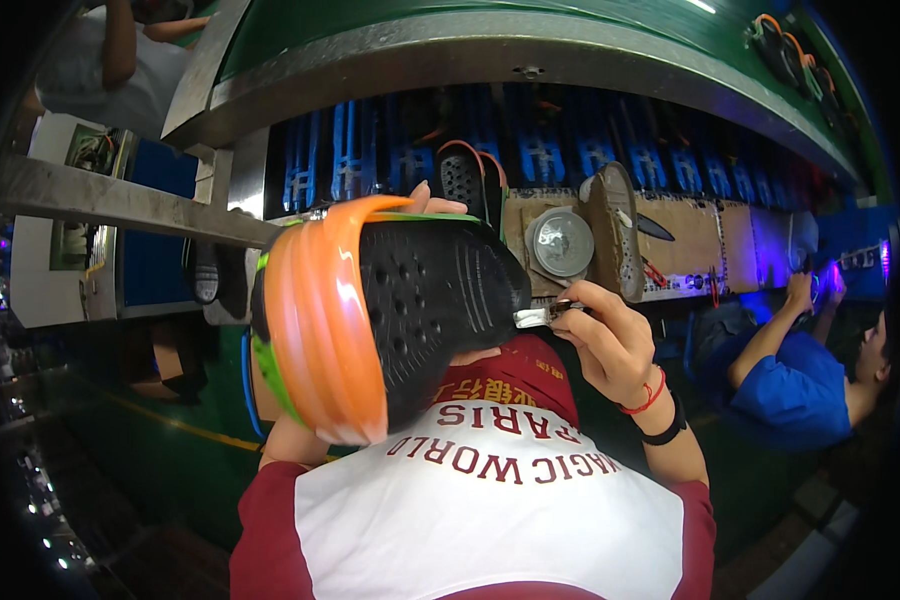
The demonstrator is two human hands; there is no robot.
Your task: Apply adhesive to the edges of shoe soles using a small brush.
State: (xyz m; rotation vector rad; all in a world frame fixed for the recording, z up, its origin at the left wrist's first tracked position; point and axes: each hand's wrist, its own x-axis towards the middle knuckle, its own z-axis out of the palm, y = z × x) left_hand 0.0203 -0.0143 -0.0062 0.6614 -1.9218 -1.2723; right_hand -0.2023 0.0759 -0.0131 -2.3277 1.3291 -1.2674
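Close in front of me is a large black sandal point(440, 290) with a perforated footbed, a broad glossy orange strap and green edging. My left hand point(436, 203) grips it from behind; only some fingertips show past its edges. My right hand point(610, 345) pinches a small flat tool point(533, 318) with a shiny whitish end, which sits at the sandal's right edge. What kind of tool it is, I cannot make out. Just beyond lies a round pale dish point(560, 243). Beside that dish, a worn brown shoe-shaped piece point(615, 230) stands on the bench.
Another black sandal point(462, 180) with orange edging rests at the back of the bench point(695, 245). A dark blade-shaped piece point(655, 228) lies to the right. Blue racks point(540, 160) line up under a metal rail point(510, 75). A co-worker in blue point(795, 380) sits at right.
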